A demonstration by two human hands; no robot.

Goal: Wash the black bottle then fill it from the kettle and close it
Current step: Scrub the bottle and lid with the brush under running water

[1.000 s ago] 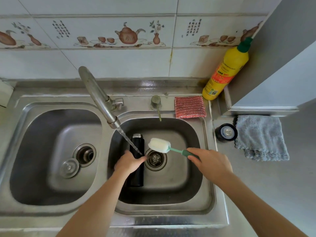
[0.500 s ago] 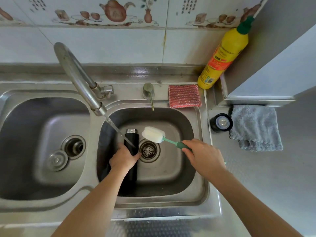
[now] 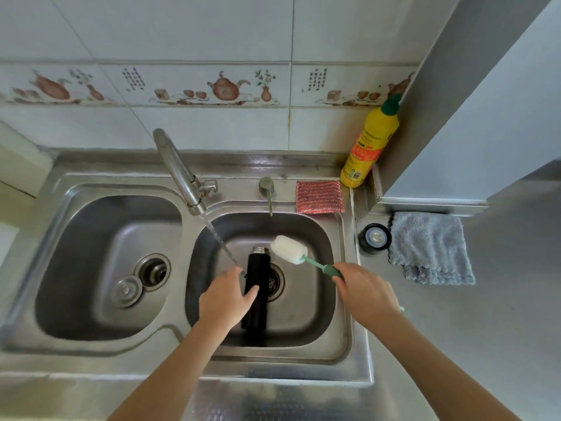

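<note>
A black bottle (image 3: 257,268) with a bare metal neck and no cap is in the right sink basin (image 3: 306,326), its mouth pointing away from me. My left hand (image 3: 226,299) grips its body from the left. My right hand (image 3: 364,294) holds the green handle of a sponge brush (image 3: 288,249), whose white head hovers just right of the bottle's mouth. Water runs from the tap (image 3: 179,171) and lands by my left hand, beside the bottle. The bottle's black cap (image 3: 375,238) sits on the counter to the right of the sink.
The left basin (image 3: 91,268) has a loose drain plug (image 3: 126,291). A red scouring pad (image 3: 318,196) and a yellow detergent bottle (image 3: 368,147) stand behind the right basin. A grey cloth (image 3: 431,247) lies on the counter under a white cabinet (image 3: 470,123).
The bottle has shifted right, out from under the stream, and the brush head has come close to its mouth. The camera view has tilted up.
</note>
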